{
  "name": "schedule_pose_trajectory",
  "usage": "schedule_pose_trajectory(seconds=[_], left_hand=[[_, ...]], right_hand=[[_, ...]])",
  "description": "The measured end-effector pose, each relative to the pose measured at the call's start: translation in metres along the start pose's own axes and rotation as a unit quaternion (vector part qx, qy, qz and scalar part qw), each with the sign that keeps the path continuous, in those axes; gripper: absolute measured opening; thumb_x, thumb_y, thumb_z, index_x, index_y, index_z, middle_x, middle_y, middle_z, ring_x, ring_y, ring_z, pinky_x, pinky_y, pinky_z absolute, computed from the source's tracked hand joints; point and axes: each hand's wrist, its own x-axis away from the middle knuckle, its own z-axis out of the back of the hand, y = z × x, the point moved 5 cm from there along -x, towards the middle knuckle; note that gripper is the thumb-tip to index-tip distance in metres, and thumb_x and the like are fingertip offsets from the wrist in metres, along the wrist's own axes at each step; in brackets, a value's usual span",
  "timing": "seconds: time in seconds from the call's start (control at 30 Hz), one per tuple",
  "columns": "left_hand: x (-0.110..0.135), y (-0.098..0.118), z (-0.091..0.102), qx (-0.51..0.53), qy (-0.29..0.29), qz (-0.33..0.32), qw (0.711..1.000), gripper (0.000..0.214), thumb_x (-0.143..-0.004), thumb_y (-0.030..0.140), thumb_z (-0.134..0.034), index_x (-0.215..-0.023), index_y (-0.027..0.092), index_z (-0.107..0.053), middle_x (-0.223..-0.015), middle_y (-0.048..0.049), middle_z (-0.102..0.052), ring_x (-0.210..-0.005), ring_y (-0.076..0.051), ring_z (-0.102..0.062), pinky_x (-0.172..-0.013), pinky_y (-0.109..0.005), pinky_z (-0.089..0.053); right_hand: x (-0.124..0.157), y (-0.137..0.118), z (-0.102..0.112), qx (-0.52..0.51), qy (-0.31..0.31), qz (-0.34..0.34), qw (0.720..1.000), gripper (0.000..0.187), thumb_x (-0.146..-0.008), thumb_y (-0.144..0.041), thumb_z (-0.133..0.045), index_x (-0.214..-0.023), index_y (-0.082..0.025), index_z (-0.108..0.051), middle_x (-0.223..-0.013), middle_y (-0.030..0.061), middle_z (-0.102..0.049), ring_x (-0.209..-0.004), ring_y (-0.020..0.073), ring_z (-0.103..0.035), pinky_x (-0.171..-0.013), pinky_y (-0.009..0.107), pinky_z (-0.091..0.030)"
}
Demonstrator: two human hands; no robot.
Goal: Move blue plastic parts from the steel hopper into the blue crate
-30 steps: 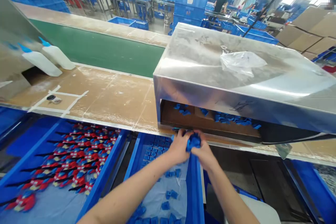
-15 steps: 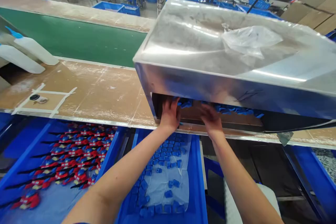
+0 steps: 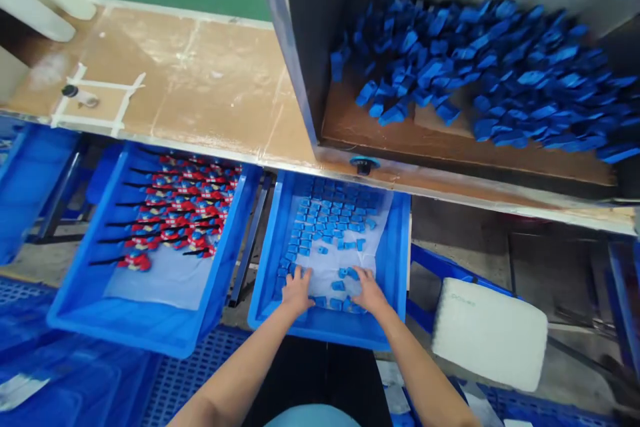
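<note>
Both hands were down inside a blue rectangular plastic bin, one each side of the small blue blocky pieces near its front end. Pieces lay on a thin white sheet: rows packed close at the far end, a few set apart between the hands. Key relation: a lone piece sat in the gap, right of the left hand and left of the right hand; right hand nearer. Its long axis ran roughly left to right, hand to hand, as far as the blur let me judge.

Left grip: fingers spread, palm down, thumb just beside the left end of the front row. Nothing seen in it. Right grip: fingers and thumb parted, fingertips at the upper pair of pieces, apparently touching; thumb by the right end of the front row. No pinch seen; couldn't tell if a piece was tucked under the palm.

Around: a brown surface ran beyond the bin, with a grey metal box on it holding a heap of loose blue pieces. Left, apart: a second blue bin with red-and-blue figures. Right: a white seat.
</note>
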Motion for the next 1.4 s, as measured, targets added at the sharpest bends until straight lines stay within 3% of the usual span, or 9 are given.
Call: schedule_pose_trajectory(seconds=[0.13,0.27,0.4,0.57,0.67,0.77,0.93,1.17,1.4], left_hand=[[0.004,-0.001,-0.021,0.005,-0.015,0.012,1.0,0.083,-0.071,0.024,-0.075,-0.145,0.027,-0.036,-0.155,-0.0145,-0.023,-0.134,-0.038,-0.037,-0.097,-0.042,-0.045],[0.006,-0.004,-0.027,0.015,0.002,0.016,1.0,0.066,-0.078,0.019,-0.064,-0.14,0.02,-0.043,-0.151,-0.0149,-0.028,-0.128,-0.034,-0.043,-0.099,-0.038,-0.043],[0.008,0.002,-0.032,0.039,0.008,-0.015,0.999,0.046,-0.076,0.015,-0.062,-0.122,0.016,-0.057,-0.14,-0.0158,-0.042,-0.125,-0.035,-0.044,-0.097,-0.039,-0.044],[-0.002,-0.003,-0.038,0.189,0.068,-0.085,0.976,0.021,-0.075,0.01,-0.059,-0.094,0.016,-0.063,-0.114,-0.0092,-0.056,-0.109,-0.023,-0.056,-0.1,-0.033,-0.044],[-0.011,-0.02,-0.021,0.253,0.169,-0.079,0.949,0.028,-0.082,0.012,-0.054,-0.109,0.016,-0.059,-0.122,-0.0114,-0.053,-0.115,-0.022,-0.055,-0.103,-0.034,-0.043],[-0.022,-0.031,0.01,0.229,0.232,-0.03,0.945,0.054,-0.081,0.017,-0.061,-0.133,0.015,-0.047,-0.141,-0.0162,-0.042,-0.133,-0.029,-0.042,-0.112,-0.041,-0.034],[-0.048,-0.02,0.053,0.193,0.143,0.028,0.97,0.109,-0.062,0.021,-0.083,-0.151,0.025,-0.02,-0.155,-0.0191,-0.021,-0.137,-0.041,-0.034,-0.105,-0.048,-0.04],[-0.069,-0.014,0.066,0.278,0.105,0.034,0.954,0.123,-0.053,0.029,-0.087,-0.15,0.023,-0.012,-0.145,-0.019,-0.033,-0.137,-0.038,-0.035,-0.106,-0.046,-0.038],[-0.079,-0.019,0.061,0.334,0.123,-0.032,0.934,0.111,-0.044,0.02,-0.088,-0.14,0.018,-0.031,-0.137,-0.0179,-0.037,-0.131,-0.038,-0.043,-0.108,-0.045,-0.037]], right_hand=[[0.009,-0.016,-0.024,0.145,-0.022,0.038,0.988,0.067,-0.074,-0.003,-0.06,-0.139,-0.017,-0.049,-0.143,0.0151,-0.038,-0.127,0.0302,-0.044,-0.105,0.041,-0.044],[0.014,-0.024,-0.042,0.233,-0.038,0.055,0.97,0.083,-0.076,0.002,-0.049,-0.151,-0.028,-0.032,-0.153,0.0115,-0.027,-0.129,0.0318,-0.042,-0.101,0.042,-0.046],[0.005,-0.028,-0.052,0.185,-0.034,0.063,0.98,0.069,-0.076,0.006,-0.041,-0.139,-0.022,-0.05,-0.139,0.0159,-0.043,-0.113,0.0257,-0.056,-0.099,0.039,-0.047],[-0.018,-0.035,-0.048,0.062,-0.044,0.15,0.986,0.036,-0.077,-0.008,-0.055,-0.11,-0.016,-0.066,-0.114,0.0103,-0.058,-0.089,0.0166,-0.062,-0.09,0.032,-0.05],[-0.04,-0.029,-0.011,-0.011,0.118,0.156,0.981,0.039,-0.075,-0.019,-0.062,-0.114,-0.016,-0.063,-0.11,0.0103,-0.058,-0.095,0.02,-0.06,-0.093,0.037,-0.049],[-0.061,-0.026,0.026,-0.002,0.247,0.127,0.961,0.066,-0.064,-0.018,-0.069,-0.128,-0.017,-0.054,-0.119,0.0131,-0.053,-0.115,0.0287,-0.051,-0.103,0.044,-0.043],[-0.084,-0.049,0.048,0.067,0.209,0.056,0.974,0.094,-0.057,-0.019,-0.078,-0.143,-0.024,-0.042,-0.126,0.0157,-0.043,-0.118,0.0356,-0.048,-0.102,0.047,-0.04],[-0.082,-0.087,0.038,-0.026,0.12,-0.023,0.992,0.102,-0.055,-0.019,-0.078,-0.146,-0.021,-0.03,-0.119,0.0107,-0.044,-0.092,0.0191,-0.061,-0.092,0.031,-0.048],[-0.08,-0.096,0.023,0.021,0.095,-0.084,0.992,0.084,-0.058,-0.02,-0.074,-0.135,-0.019,-0.039,-0.119,0.0137,-0.046,-0.104,0.0275,-0.059,-0.092,0.035,-0.046]])
